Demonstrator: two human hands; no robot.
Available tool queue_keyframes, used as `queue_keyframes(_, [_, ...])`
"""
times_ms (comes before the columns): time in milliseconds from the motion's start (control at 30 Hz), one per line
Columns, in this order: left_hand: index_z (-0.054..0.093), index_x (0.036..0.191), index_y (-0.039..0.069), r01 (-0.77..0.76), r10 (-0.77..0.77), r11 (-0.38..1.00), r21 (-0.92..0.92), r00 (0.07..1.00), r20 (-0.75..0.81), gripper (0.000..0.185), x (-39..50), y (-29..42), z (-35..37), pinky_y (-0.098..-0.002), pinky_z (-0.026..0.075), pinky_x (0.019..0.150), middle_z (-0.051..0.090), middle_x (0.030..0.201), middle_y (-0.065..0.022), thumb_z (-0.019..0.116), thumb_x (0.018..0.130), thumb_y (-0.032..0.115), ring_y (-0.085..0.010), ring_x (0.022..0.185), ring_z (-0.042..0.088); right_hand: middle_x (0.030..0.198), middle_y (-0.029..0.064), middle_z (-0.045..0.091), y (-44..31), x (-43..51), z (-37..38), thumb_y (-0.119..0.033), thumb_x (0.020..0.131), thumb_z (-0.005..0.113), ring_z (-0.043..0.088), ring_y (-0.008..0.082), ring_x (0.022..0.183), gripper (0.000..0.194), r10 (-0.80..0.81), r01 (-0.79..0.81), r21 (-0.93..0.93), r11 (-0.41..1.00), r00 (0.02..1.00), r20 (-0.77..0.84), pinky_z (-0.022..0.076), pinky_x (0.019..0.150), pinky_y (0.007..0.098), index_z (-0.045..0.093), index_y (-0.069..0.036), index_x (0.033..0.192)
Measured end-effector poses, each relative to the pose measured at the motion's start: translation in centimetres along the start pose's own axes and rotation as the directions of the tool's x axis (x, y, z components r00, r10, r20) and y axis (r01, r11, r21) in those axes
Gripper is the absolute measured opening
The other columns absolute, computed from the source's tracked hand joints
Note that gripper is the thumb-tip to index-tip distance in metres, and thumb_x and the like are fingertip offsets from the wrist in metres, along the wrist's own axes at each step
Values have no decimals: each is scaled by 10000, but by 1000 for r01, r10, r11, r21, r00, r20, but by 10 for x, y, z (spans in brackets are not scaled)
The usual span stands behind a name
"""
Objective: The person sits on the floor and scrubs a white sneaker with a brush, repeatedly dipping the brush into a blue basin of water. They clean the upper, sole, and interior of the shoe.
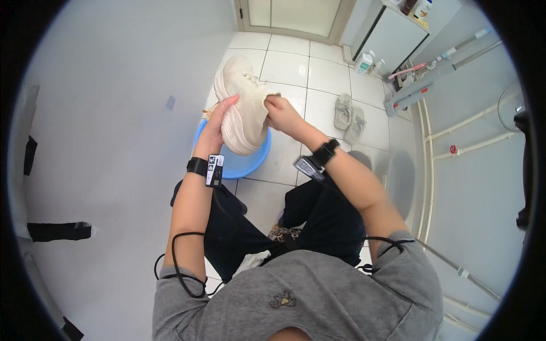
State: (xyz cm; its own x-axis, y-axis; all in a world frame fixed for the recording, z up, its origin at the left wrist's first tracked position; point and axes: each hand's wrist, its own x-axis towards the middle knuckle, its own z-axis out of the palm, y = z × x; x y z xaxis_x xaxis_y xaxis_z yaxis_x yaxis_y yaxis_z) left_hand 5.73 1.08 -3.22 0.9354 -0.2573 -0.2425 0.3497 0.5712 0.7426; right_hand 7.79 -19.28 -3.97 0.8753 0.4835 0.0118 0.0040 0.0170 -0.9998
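Note:
A cream-coloured lace-up sneaker (pixel 245 106) is held up with its toe pointing away from me and its ribbed sole side turned to the left. My left hand (pixel 219 121) grips it from the left, thumb on the upper. At the shoe's opening, my right hand (pixel 281 113) is closed on the collar; the fingertips are partly hidden, so whether they hold anything more cannot be seen. Beneath the shoe stands a blue plastic basin (pixel 243 166) on the floor, its contents mostly hidden. Something orange-brown (pixel 210 111) shows behind my left hand, too covered to name.
A pair of light sneakers (pixel 349 118) rests on the tiled floor (pixel 283 68) to the right. Pump bottles (pixel 364 63) stand by a white cabinet (pixel 390 38). Mop handles (pixel 452 55) and pipes (pixel 469 117) line the right wall; a plain wall (pixel 128 106) rises close on the left.

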Motion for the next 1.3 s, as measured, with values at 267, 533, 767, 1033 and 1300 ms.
queue_keyframes(267, [492,1356,0,-10,12,999,38,998,-63,577,2,-9,10,-381,543,934,628,1259,-157,676,916,325,-252,1106,644,1131,225,657,-17,33,23,-282,943,462,640,308,1066,393,180,-132,314,940,975,-129,515,916,406,642,0,1150])
queue_keyframes(533, [471,1359,-15,-64,73,993,98,993,-91,624,16,-5,-12,-399,535,948,615,1261,-177,690,889,331,-272,1116,636,1054,154,667,6,62,30,-306,957,422,633,302,947,404,398,-212,668,713,907,-137,503,837,408,639,-9,1125])
queue_keyframes(767, [530,1298,-28,-51,50,999,14,998,35,536,7,7,-15,-389,562,899,660,1187,-176,653,918,330,-268,1039,675,604,-8,531,-37,43,9,-174,989,453,355,99,396,223,251,-259,198,945,966,68,296,383,267,617,-48,904])
queue_keyframes(1033, [488,1365,-22,-133,133,989,60,991,11,615,3,2,-7,-380,549,937,621,1275,-181,626,953,413,-261,1111,649,543,-59,418,-43,29,33,-215,1031,418,275,51,390,245,267,-280,645,711,956,121,234,381,247,577,-103,882])
queue_keyframes(1300, [450,1410,-3,-70,72,997,-26,996,45,694,3,12,-7,-376,520,980,587,1342,-159,621,950,488,-250,1156,625,670,38,585,-39,23,3,-255,1022,468,507,158,525,305,105,-62,-241,969,980,169,402,465,307,626,-20,1133])
